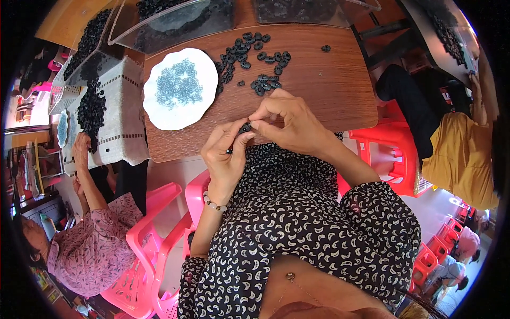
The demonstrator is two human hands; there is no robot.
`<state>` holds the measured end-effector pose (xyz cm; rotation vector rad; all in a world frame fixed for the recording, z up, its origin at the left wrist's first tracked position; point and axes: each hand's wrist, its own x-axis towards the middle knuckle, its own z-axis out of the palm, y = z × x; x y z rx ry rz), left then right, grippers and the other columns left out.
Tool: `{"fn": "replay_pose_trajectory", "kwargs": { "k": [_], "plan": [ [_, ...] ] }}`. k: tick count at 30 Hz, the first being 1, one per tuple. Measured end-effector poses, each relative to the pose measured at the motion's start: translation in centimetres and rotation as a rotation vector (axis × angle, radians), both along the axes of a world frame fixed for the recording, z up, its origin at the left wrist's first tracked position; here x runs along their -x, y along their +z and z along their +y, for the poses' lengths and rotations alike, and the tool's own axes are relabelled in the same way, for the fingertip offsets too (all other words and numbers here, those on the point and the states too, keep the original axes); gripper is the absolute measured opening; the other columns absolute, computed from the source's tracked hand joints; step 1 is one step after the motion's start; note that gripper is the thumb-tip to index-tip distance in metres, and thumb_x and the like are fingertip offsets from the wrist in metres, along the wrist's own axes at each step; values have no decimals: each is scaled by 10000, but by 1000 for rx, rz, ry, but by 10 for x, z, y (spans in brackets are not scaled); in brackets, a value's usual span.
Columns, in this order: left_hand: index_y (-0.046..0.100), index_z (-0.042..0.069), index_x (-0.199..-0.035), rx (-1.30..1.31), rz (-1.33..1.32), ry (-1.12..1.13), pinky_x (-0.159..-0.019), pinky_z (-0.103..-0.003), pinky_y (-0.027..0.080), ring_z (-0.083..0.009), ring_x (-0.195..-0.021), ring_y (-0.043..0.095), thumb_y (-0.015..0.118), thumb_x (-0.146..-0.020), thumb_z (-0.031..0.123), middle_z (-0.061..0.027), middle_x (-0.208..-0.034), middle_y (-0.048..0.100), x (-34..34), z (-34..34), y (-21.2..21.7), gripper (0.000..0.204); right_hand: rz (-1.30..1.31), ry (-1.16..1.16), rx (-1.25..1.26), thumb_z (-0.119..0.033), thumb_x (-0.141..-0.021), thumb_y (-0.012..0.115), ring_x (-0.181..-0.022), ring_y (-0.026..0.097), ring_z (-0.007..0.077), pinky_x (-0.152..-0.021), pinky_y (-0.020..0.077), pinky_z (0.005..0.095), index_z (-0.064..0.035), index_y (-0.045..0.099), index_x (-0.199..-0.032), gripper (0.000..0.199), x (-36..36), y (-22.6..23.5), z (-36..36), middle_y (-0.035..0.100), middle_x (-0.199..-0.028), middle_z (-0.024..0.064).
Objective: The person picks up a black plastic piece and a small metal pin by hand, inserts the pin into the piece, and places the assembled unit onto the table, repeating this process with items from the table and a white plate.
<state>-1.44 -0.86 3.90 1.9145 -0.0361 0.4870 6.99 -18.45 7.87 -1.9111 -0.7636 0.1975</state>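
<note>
My left hand and my right hand meet at the near edge of a brown wooden table. Both pinch one small black ring part between their fingertips. A bead bracelet circles my left wrist. Beyond the hands lies a loose pile of black ring parts. A white plate with several small pale blue rings stands to the left of that pile.
Clear plastic trays with more black parts stand at the table's far edge. A person in pink works at a cloth-covered table on the left. Another person in yellow sits at the right. Pink and red plastic chairs surround me.
</note>
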Motion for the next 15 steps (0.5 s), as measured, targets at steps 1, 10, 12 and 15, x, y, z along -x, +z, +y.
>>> {"fn": "replay_pose_trajectory", "kwargs": {
  "k": [1,10,12,15],
  "plan": [
    [757,3,-1136,-1,1,-1,-700,-287,554,-187,-808,696,760,-874,7,-128,-979,728,0,-1,0,262,-26,9,14,-87,-885,753,-811,590,127,-609,487,269,-12,728,-946,99,0,-1,-1,640,-835,46],
    [748,8,-1131,-113,-64,-8,-698,-320,564,-225,-812,709,750,-867,-10,-135,-964,720,2,-4,-2,265,-12,7,-24,-53,-879,733,-825,570,139,-603,465,276,4,689,-928,87,8,-7,-1,622,-821,54],
    [745,-10,-1125,-240,-65,-10,-740,-294,555,-211,-842,706,740,-873,-38,-133,-985,731,2,-4,0,253,12,-1,-34,-46,-876,731,-815,562,141,-604,458,281,5,684,-917,81,9,-4,-2,621,-814,56],
    [742,-6,-1118,-280,-113,-11,-722,-300,553,-226,-821,702,738,-872,-35,-144,-975,725,-2,-7,0,247,27,-8,-32,-39,-873,726,-806,557,148,-612,453,290,8,676,-901,74,8,-6,-3,626,-811,64]
  ]
}}
